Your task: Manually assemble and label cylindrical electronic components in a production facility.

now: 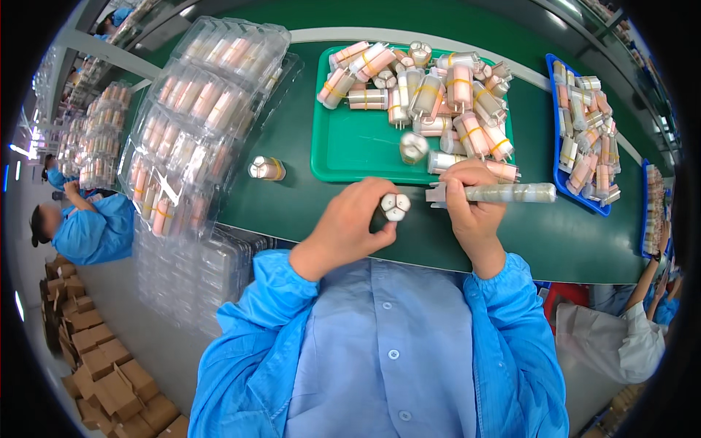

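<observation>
My left hand is closed around a bundle of three tubes, whose three pale round ends face up. In my right hand is a long grey tool, gripped between thumb and fingers. Its notched head points left toward the bundle, apart from it, and its handle looks wrapped in clear film. Just beyond both hands lies a green tray piled with pink and whitish tube bundles held by yellow bands. One bundle near the tray's front is blurred. Another bundle lies alone on the table, left of the tray.
Clear plastic trays filled with bundles are stacked at the left, with more clear packaging below. A blue tray of bundles stands right. Co-workers in blue and white sit at either side. Cardboard boxes lie lower left.
</observation>
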Demonstrator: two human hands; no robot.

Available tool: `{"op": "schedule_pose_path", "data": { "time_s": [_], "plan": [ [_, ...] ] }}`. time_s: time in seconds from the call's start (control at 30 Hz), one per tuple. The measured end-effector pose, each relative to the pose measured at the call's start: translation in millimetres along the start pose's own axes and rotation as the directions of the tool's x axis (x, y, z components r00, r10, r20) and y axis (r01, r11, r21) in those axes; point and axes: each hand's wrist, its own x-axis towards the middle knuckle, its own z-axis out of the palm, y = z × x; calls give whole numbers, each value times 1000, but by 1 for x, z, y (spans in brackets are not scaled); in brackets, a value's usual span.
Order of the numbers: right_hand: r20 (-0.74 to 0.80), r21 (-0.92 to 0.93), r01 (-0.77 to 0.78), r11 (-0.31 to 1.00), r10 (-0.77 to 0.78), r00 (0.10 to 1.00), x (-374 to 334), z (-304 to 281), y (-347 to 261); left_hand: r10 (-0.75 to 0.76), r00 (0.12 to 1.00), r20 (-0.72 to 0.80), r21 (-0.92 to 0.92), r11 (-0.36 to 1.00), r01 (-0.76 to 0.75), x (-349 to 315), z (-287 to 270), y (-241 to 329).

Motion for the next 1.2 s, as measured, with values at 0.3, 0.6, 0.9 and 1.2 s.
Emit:
{"op": "schedule_pose_path", "data": {
  "time_s": [0.3,0.6,0.9,1.2],
  "plan": [
    [155,-44,50,998,-42,987,-1,11,-6,98,972,-215,124,990,-73,-11,25,-8],
    [285,-164,115,980,-65,956,-3,17,-6,73,972,-223,120,992,-47,-12,29,-8],
    [219,-78,79,994,-60,974,-2,14,-5,104,971,-216,44,994,-97,-16,32,-15],
    [255,-117,83,990,-51,966,-2,15,-4,42,992,-118,-113,992,-55,-15,32,-15]
  ]
}}
